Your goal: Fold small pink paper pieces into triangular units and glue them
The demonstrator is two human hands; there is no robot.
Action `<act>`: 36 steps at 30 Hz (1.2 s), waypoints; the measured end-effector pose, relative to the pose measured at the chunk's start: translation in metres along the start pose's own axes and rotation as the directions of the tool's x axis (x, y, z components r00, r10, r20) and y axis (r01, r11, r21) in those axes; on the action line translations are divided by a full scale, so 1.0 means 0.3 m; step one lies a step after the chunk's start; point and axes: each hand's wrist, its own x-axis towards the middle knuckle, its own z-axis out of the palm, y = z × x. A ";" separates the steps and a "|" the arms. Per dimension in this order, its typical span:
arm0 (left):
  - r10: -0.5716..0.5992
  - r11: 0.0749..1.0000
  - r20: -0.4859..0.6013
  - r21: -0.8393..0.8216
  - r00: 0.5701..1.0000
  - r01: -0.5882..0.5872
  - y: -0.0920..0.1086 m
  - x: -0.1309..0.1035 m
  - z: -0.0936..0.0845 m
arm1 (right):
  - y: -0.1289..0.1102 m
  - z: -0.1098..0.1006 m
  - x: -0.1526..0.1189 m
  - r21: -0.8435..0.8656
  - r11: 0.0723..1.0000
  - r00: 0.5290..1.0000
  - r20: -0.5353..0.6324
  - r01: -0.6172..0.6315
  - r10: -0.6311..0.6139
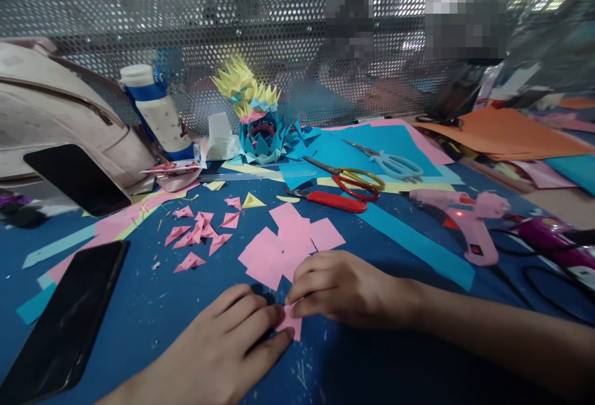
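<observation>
Between both hands, on the blue table, lies a small piece of pink paper (294, 327). My left hand (227, 337) grips its left edge between thumb and fingers. From the upper right, my right hand (337, 287) pinches the same piece with its fingertips. Flat pink paper squares (290, 237) overlap just beyond the hands. To their left sits a loose heap of folded pink paper triangles (198, 231), with a folded yellow triangle (252, 201) close by. How far the held paper is folded is partly hidden by the fingers.
A red-handled cutter (337, 201), two scissors (346, 178) (395, 165) and a pink glue gun (465, 216) with a lit red light lie beyond and right. Phones (69, 312) lie left. A paper flower model (263, 135), bottle (158, 110) and bag (60, 107) stand behind.
</observation>
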 end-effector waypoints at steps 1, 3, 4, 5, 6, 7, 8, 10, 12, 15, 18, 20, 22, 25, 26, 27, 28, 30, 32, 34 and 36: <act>0.002 1.000 0.008 0.001 1.000 -0.002 0.001 0.002 -0.001 | 0.000 0.000 -0.001 0.005 1.000 1.000 -0.002 -0.002 0.002; -0.002 1.000 0.001 0.012 1.000 0.002 0.004 0.008 -0.003 | 0.000 -0.001 -0.001 0.020 1.000 1.000 0.002 -0.001 0.001; -0.001 1.000 -0.008 0.025 1.000 0.001 0.005 0.011 -0.004 | 0.000 -0.001 -0.001 0.021 1.000 1.000 0.007 -0.003 0.002; 0.003 0.999 -0.022 0.046 1.000 -0.002 0.007 0.015 -0.005 | -0.001 -0.001 0.000 0.020 1.000 1.000 0.011 -0.002 0.002; 0.005 0.997 -0.042 0.071 0.999 -0.002 0.008 0.018 -0.006 | -0.001 -0.001 0.001 0.019 1.000 1.000 0.011 -0.001 0.001; 0.008 0.995 -0.058 0.099 0.998 -0.003 0.010 0.020 -0.006 | -0.002 -0.001 0.002 0.018 1.000 1.000 0.009 0.001 -0.002; 0.013 0.993 -0.069 0.121 0.998 -0.004 0.011 0.022 -0.007 | -0.003 0.000 0.003 0.017 1.000 1.000 0.001 0.003 -0.004; 0.015 0.990 -0.076 0.144 0.997 -0.004 0.013 0.022 -0.007 | -0.005 0.000 0.006 0.019 1.000 1.000 -0.019 0.007 -0.007; 0.016 0.990 -0.068 0.140 0.998 -0.006 0.014 0.019 -0.007 | -0.005 0.000 0.008 0.013 1.000 0.999 -0.027 0.017 -0.017; 0.029 0.989 -0.060 0.145 0.998 -0.020 0.017 0.017 -0.006 | -0.005 -0.001 0.009 -0.012 0.999 0.999 -0.025 0.031 -0.031; 0.039 0.987 -0.056 0.156 0.998 -0.030 0.018 0.019 -0.005 | -0.006 -0.003 0.010 -0.028 0.999 0.999 -0.020 0.029 -0.030; 0.043 0.988 -0.062 0.153 0.997 -0.033 0.017 0.020 -0.006 | -0.008 -0.004 0.010 -0.035 0.999 1.000 -0.013 0.019 -0.019; 0.046 0.988 -0.065 0.148 0.997 -0.036 0.015 0.021 -0.007 | -0.010 -0.005 0.009 -0.038 0.999 1.000 -0.005 0.010 -0.010; 0.044 0.990 -0.066 0.134 0.997 -0.035 0.012 0.019 -0.007 | -0.010 -0.004 0.008 -0.043 0.999 1.000 0.003 0.007 -0.007; 0.044 0.991 -0.069 0.131 0.997 -0.035 0.011 0.018 -0.007 | -0.010 -0.004 0.007 -0.045 0.999 1.000 0.003 0.005 -0.005; 0.045 0.991 -0.075 0.130 0.996 -0.035 0.011 0.017 -0.006 | -0.009 -0.003 0.007 -0.046 0.999 1.000 0.004 0.006 -0.006; 0.045 0.991 -0.078 0.129 0.996 -0.035 0.012 0.016 -0.006 | -0.008 -0.002 0.006 -0.046 0.999 1.000 0.003 0.009 -0.009; 0.043 0.991 -0.079 0.131 0.996 -0.033 0.012 0.014 -0.004 | -0.005 0.000 0.005 -0.051 0.998 1.000 -0.006 0.026 -0.027; 0.039 0.991 -0.078 0.129 0.996 -0.029 0.013 0.011 -0.002 | -0.003 0.002 0.004 -0.065 0.997 0.999 -0.008 0.033 -0.033; 0.039 0.992 -0.073 0.123 0.997 -0.030 0.011 0.007 0.002 | -0.001 0.003 0.003 -0.079 0.997 1.000 0.003 0.025 -0.025; 0.041 0.993 -0.066 0.109 0.997 -0.034 0.007 0.003 0.006 | -0.001 0.004 0.003 -0.081 0.997 1.000 0.017 0.018 -0.017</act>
